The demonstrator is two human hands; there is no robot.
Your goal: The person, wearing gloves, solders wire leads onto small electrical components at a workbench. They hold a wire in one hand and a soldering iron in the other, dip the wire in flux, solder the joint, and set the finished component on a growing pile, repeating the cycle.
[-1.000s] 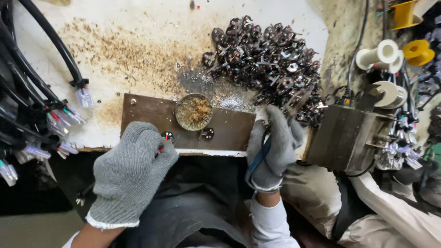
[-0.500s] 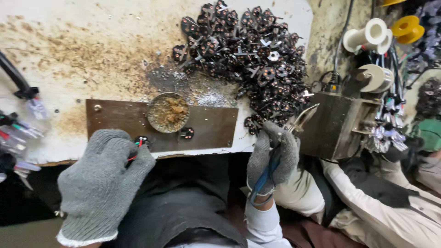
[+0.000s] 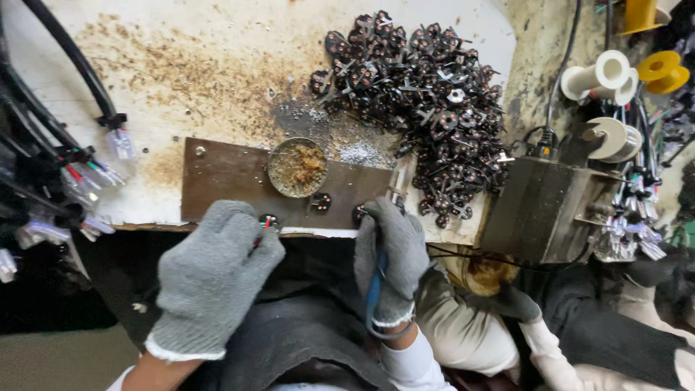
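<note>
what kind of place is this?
Most likely a small electrical assembly or soldering workbench. A heap of small black parts lies on a stained, scorched benchtop, wire harnesses with connectors hang at one side, and the gloved right hand holds a blue-handled tool.

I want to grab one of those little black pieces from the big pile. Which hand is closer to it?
The right hand. It sits at the brown plate's right end, beside the pile of black parts, though it holds a blue-handled tool. The left hand is farther away and pinches a small part with red wire.
</note>
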